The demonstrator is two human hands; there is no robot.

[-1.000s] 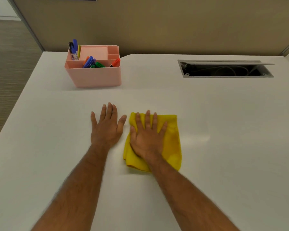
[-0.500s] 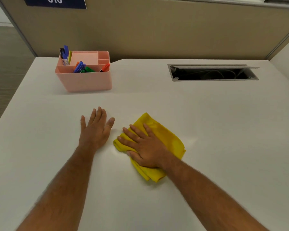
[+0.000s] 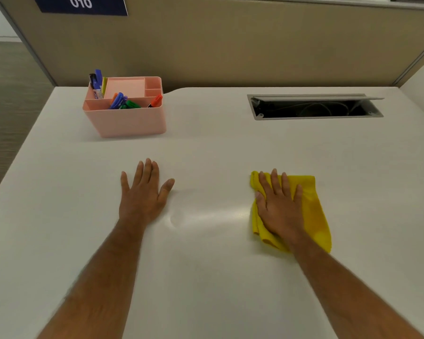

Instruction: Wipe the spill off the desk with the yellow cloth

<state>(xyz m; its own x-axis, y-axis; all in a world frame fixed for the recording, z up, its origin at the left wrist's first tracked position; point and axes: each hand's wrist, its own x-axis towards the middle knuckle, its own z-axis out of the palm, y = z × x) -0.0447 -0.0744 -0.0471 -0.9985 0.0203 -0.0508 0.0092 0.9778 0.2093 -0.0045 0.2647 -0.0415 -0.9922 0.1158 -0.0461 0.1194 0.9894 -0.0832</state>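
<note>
A folded yellow cloth (image 3: 313, 206) lies flat on the white desk (image 3: 206, 277), right of centre. My right hand (image 3: 278, 204) presses down on its left half, palm flat and fingers spread, so part of the cloth is hidden under it. My left hand (image 3: 143, 192) rests palm down on the bare desk to the left, fingers apart, holding nothing. Between the two hands a faint shiny wet streak (image 3: 206, 214) shows on the desk surface.
A pink desk organiser (image 3: 130, 121) with several coloured markers stands at the back left. An open cable hatch (image 3: 313, 107) is set into the desk at the back right. A beige partition (image 3: 230, 45) runs behind; the desk's left edge drops to the floor.
My right hand has slid the cloth to the right, away from my left hand, leaving a wet streak between them. The cloth has turned back square. The left hand stays planted.
</note>
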